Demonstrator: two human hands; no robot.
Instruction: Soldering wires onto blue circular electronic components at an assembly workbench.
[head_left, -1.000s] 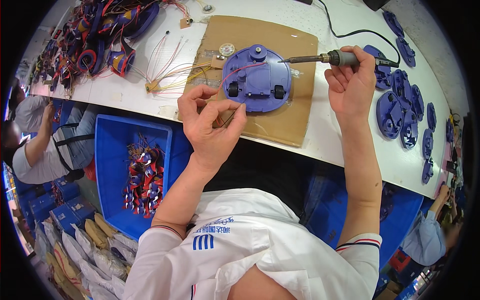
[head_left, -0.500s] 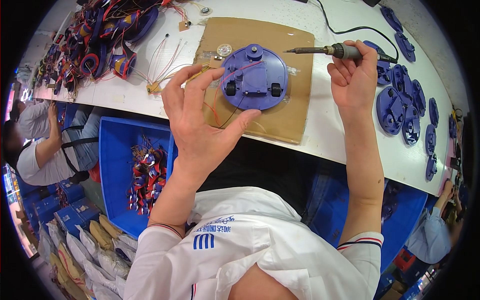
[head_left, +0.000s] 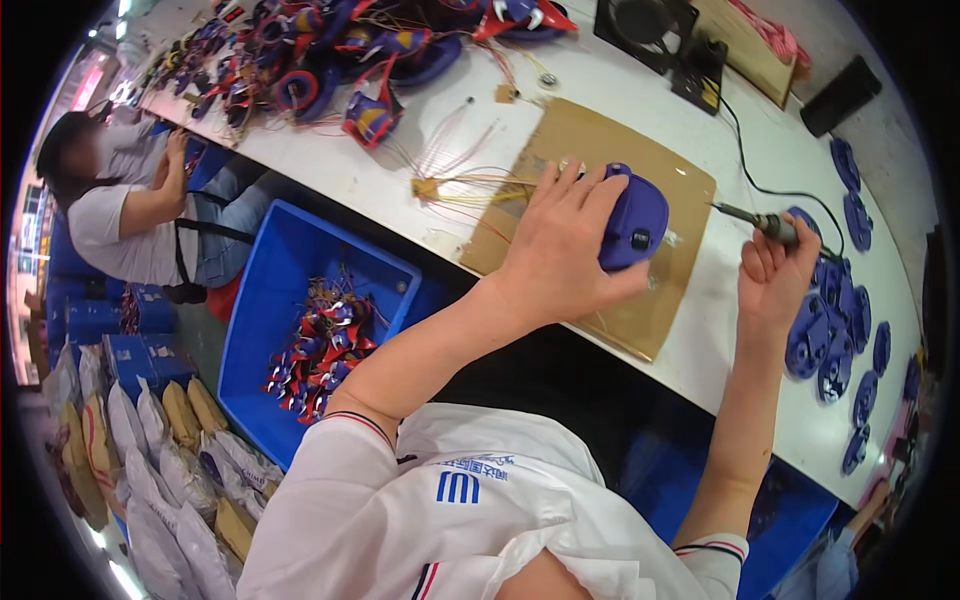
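Note:
My right hand (head_left: 776,272) is closed around the handle of a soldering iron (head_left: 770,226), whose thin metal tip points left. It hovers to the right of a round purple plastic base (head_left: 645,212) with a black wheel. That base lies on a brown cardboard sheet (head_left: 655,315). Over the left half of the base spreads my left hand (head_left: 560,250), fingers apart along its upper left side and thumb stretched by its lower edge. The hand hides much of the base. A bundle of thin wires with a small yellowish piece (head_left: 426,189) sits left of the hand.
Red, blue and yellow wired parts (head_left: 370,115) pile up at the back left. More purple bases (head_left: 835,320) lie on the right. The iron's cord (head_left: 745,150) runs to the back near a black stand (head_left: 700,75). A blue bin (head_left: 240,340) stands below; a co-worker (head_left: 130,210) sits left.
My left hand has moved from the base's left side to over it, covering its left half. My right hand keeps holding the iron beside the base. The whole view has turned and shifted.

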